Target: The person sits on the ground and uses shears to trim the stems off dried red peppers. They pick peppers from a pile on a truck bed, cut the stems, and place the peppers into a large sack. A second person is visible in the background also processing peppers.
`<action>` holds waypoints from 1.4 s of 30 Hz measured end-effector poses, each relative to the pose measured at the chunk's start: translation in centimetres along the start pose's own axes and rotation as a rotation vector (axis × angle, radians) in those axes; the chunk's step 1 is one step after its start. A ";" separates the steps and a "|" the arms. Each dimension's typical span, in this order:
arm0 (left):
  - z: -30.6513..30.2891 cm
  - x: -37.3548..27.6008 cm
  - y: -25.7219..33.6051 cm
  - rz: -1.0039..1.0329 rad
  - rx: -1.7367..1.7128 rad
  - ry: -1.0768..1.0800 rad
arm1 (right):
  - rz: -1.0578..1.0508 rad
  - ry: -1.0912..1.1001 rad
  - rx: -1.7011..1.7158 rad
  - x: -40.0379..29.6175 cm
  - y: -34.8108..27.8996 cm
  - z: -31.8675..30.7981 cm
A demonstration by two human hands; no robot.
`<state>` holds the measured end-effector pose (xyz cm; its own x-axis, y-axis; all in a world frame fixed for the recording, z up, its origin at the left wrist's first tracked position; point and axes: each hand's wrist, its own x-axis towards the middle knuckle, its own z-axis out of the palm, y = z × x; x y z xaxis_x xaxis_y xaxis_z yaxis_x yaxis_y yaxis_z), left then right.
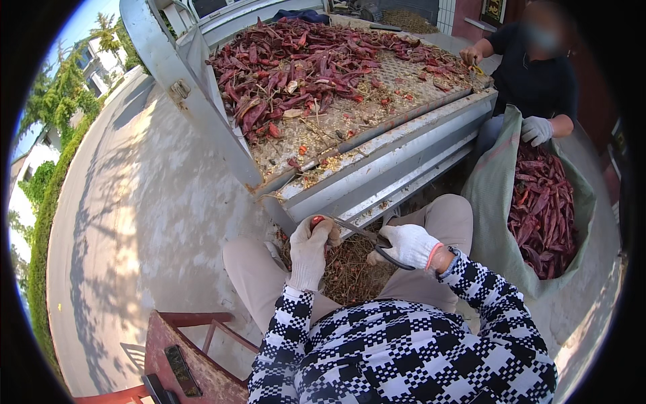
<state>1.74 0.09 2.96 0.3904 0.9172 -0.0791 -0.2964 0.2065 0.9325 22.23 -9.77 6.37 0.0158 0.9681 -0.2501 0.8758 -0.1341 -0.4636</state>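
Observation:
My left hand, in a pale knit glove, grips a dried red chili pepper whose red skin shows at the fingertips. My right hand, in a white glove, holds black-handled scissors; their blades point left towards the pepper, and whether they touch it I cannot tell. Below both hands, cut stems and plant scraps lie between my knees. Dried red chili peppers are heaped on the truck bed in front, among loose seeds and stalks. A pale green woven sack to my right holds more dried peppers.
A person in a dark top sits beyond the sack, with yellow-handled scissors at one hand and a gloved hand at the sack's mouth. The lowered metal side panel edges the bed. A red wooden stool bearing a phone stands lower left.

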 end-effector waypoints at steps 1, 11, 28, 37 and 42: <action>0.1 0.0 0.0 -0.007 -0.013 -0.019 | 0.015 -0.016 -0.098 -0.3 -0.1 -0.2; -1.7 0.2 -2.0 -0.077 -0.151 0.009 | 0.089 0.267 -0.299 3.4 -1.3 -12.1; -5.0 0.0 -3.5 -0.196 -0.317 -0.029 | 0.009 0.237 -0.744 17.6 -3.7 -16.8; -5.1 0.1 -4.1 -0.261 -0.368 -0.063 | 0.037 0.193 -0.682 15.5 -3.0 -16.7; -5.7 -0.3 -3.6 -0.251 -0.408 -0.022 | -0.055 0.163 -0.678 15.8 -3.2 -15.0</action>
<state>-2.28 0.98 -2.39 0.5108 0.8153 -0.2728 -0.5065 0.5417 0.6708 26.91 9.10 16.71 -0.0118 0.9962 -0.0864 0.9843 0.0268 0.1743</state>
